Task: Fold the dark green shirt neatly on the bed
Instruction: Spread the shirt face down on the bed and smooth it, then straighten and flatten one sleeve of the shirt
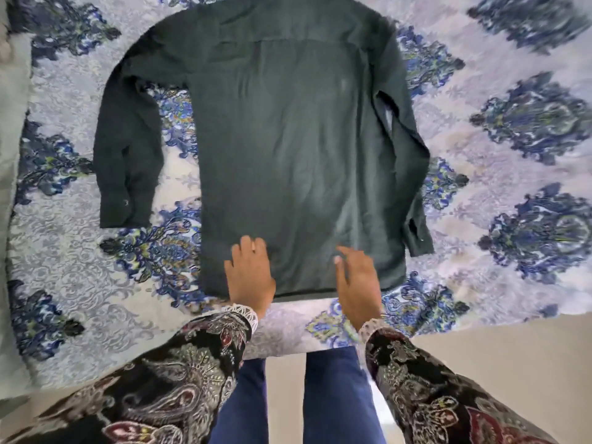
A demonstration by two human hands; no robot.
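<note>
The dark green shirt [288, 139] lies spread flat, back side up, on the patterned bed, collar far from me and hem near. Its left sleeve hangs away from the body, and the right sleeve runs along the right side. My left hand [250, 274] rests palm down on the lower hem area, fingers apart. A little to its right, my right hand [357, 277] presses flat on the same lower part of the shirt, fingers spread. Neither hand grips the cloth.
The bedspread [496, 187] is pale grey with blue floral medallions and fills most of the view. Its near edge runs just below my wrists, with beige floor [512, 354] beyond at the lower right. A grey fabric strip [9, 155] borders the left.
</note>
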